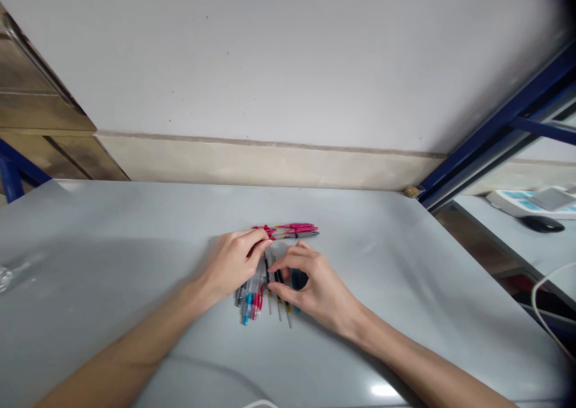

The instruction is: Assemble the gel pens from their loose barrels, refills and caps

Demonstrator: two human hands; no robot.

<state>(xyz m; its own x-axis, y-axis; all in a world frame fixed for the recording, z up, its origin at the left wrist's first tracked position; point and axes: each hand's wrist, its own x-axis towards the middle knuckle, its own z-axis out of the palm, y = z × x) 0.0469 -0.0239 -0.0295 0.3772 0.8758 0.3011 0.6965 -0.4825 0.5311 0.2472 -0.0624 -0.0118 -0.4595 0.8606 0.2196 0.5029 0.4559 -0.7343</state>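
Note:
Several pink and dark pens (299, 228) lie side by side on the grey table (135, 234). My left hand (238, 255) has its thumb and fingers closed on the left ends of these pens. Below it are clear pen barrels with blue and red parts (252, 306). Thin refills (279, 306) lie to the right of the barrels, pointing toward me. Over the refills is my right hand (303, 276), its thumb and index finger curved apart, with a gap between the tips. A dark blue item (298, 279) shows partly behind the right hand.
Clear crumpled plastic (6, 278) lies at the far left. A wall (270, 162) borders the table's back edge, with blue metal frames at both sides. On a surface at the right are a white device (531, 203), a black mouse (542, 224) and a white cable (535, 300).

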